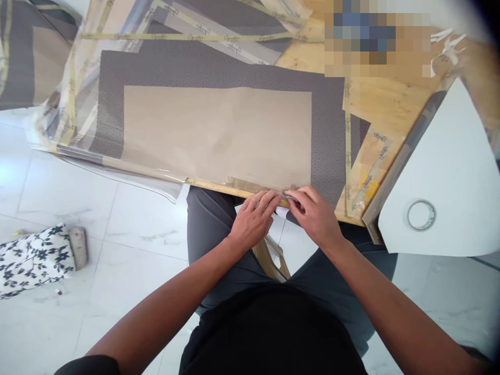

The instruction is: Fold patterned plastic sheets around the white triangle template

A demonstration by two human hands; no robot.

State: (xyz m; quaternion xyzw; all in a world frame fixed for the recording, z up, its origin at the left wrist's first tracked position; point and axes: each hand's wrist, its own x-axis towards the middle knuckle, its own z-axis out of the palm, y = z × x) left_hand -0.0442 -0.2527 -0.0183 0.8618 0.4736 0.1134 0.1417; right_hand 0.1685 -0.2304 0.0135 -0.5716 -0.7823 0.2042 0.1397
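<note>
A grey sheet (219, 67) with a tan paper rectangle (219, 133) on it lies flat on a wooden table (375, 104). Clear film covers it and hangs over the near left edge. My left hand (253, 219) rests at the table's near edge, fingers curled against the sheet's edge. My right hand (314, 213) sits right beside it, fingertips pinched on the film or tape at that same edge. What exactly the fingers hold is too small to make out.
A roll of clear tape (421, 214) lies on a white board (449, 172) at the right. Yellowish tape strips (187, 36) cross more sheets at the back. A floral fabric item (35, 258) lies on the white tiled floor at the left.
</note>
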